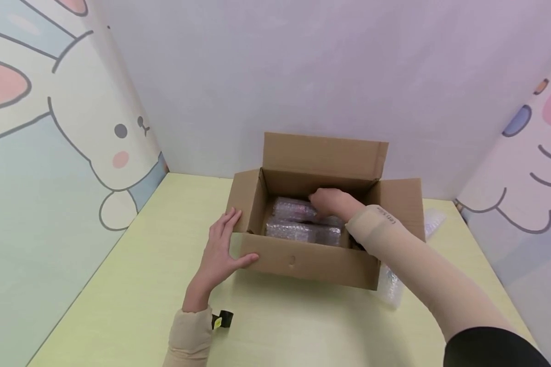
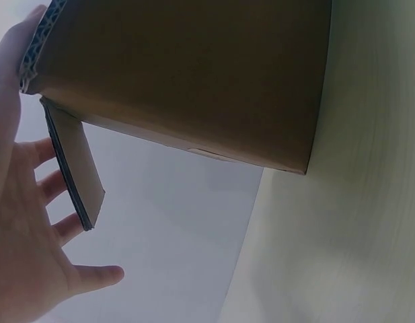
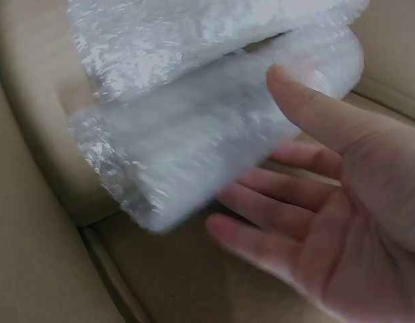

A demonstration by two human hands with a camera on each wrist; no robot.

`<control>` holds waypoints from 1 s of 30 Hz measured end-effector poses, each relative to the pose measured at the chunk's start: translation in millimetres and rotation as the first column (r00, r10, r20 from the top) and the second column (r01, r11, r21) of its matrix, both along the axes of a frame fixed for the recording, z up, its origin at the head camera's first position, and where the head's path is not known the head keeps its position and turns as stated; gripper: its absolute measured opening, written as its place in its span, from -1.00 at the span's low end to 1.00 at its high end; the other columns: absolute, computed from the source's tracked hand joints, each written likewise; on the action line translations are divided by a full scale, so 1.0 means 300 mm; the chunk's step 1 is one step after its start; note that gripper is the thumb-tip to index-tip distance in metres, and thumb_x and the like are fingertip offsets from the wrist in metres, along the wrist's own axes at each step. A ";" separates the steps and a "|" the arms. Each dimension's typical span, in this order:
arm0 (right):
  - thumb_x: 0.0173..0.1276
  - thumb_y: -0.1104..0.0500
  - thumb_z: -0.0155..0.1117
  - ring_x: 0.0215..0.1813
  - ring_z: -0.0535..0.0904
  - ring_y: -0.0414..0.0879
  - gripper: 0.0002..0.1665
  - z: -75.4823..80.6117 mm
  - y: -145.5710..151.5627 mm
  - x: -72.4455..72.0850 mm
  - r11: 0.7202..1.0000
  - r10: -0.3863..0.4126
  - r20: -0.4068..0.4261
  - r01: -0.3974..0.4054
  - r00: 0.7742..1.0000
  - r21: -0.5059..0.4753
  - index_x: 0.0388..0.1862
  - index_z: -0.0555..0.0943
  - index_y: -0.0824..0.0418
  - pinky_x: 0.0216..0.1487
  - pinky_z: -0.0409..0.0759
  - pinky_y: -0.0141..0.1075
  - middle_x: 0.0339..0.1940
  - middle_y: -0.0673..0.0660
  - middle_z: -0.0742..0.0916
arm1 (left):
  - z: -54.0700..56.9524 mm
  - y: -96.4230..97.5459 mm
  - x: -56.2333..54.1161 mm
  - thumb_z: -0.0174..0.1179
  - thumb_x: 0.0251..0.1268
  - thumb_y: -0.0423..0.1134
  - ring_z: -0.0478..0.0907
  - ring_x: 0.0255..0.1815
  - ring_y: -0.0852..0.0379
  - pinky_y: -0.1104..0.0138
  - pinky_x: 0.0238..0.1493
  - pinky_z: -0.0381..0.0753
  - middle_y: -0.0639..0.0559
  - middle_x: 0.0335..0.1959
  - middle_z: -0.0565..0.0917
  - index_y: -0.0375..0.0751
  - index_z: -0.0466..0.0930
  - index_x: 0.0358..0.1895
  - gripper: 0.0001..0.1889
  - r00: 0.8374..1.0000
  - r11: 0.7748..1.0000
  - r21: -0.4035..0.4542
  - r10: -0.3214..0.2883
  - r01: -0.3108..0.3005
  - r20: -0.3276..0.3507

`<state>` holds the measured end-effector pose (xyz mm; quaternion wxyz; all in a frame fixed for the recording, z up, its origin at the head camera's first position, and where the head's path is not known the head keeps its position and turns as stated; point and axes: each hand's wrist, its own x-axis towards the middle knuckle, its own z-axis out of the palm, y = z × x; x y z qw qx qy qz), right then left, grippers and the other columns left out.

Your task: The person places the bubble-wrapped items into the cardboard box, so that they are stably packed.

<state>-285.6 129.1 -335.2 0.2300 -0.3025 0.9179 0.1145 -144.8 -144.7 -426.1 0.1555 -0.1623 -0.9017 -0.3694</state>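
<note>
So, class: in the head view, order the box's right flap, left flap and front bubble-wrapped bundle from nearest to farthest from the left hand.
1. Left flap: box's left side, touched by the left hand.
2. Front bundle: inside the box, near its front.
3. Right flap: box's right side.

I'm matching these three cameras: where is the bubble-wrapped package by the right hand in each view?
Head: just below mid-picture, the bubble-wrapped package farther back, partly hidden by the right hand.
Left wrist: not in it.
Right wrist: centre, below the other package.
Shared landmark: the cardboard box, in all three.
</note>
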 end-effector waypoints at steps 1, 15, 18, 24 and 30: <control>0.36 0.14 0.28 -0.07 0.63 0.04 -0.43 0.007 0.009 -0.002 1.000 -0.015 0.037 0.016 0.999 -0.009 0.27 0.43 0.38 -0.05 0.59 -0.15 -0.01 0.30 0.67 | 0.000 0.001 0.000 0.26 -0.04 0.43 0.02 0.51 -0.18 -0.22 0.36 0.23 -0.09 0.53 0.11 -0.03 0.04 0.54 0.10 1.000 1.000 -0.003 0.000 0.000 0.001; 0.38 0.15 0.25 0.49 0.28 0.14 -0.20 0.219 0.101 0.057 0.934 0.025 0.305 0.087 0.952 -0.347 0.53 0.16 0.15 0.41 0.33 0.02 0.46 0.27 0.39 | 0.005 -0.008 0.002 0.42 -0.07 0.20 0.01 0.51 -0.18 -0.23 0.35 0.24 -0.08 0.54 0.10 -0.01 0.03 0.54 0.10 1.000 1.000 -0.014 0.013 -0.013 0.013; 0.37 0.13 0.27 0.47 0.33 0.10 -0.19 0.262 0.132 0.093 0.906 0.059 0.268 0.061 0.961 -0.418 0.53 0.17 0.11 0.39 0.36 0.01 0.44 0.21 0.43 | 0.003 -0.008 -0.001 0.41 -0.06 0.23 0.00 0.51 -0.17 -0.23 0.35 0.24 -0.07 0.54 0.09 0.00 0.02 0.54 0.09 1.000 1.000 -0.010 0.008 -0.008 0.008; 0.37 0.06 0.26 0.45 0.36 0.09 -0.20 0.316 0.203 0.174 0.842 0.087 0.218 0.046 0.972 -0.537 0.52 0.18 0.07 0.38 0.36 0.04 0.40 0.12 0.49 | 0.006 -0.002 -0.004 0.42 -0.06 0.21 0.00 0.51 -0.17 -0.23 0.35 0.24 -0.07 0.54 0.10 -0.01 0.03 0.54 0.09 1.000 1.000 -0.010 0.008 -0.008 0.007; 0.37 -0.06 0.24 0.43 0.39 0.01 -0.20 0.338 0.294 0.255 0.768 0.070 0.133 0.032 0.989 -0.640 0.52 0.18 -0.03 0.34 0.41 -0.09 0.40 0.01 0.49 | 0.015 0.005 -0.007 0.41 -0.06 0.23 0.01 0.51 -0.18 -0.21 0.37 0.22 -0.09 0.53 0.11 -0.05 0.05 0.53 0.08 1.000 1.000 -0.026 0.010 -0.009 0.010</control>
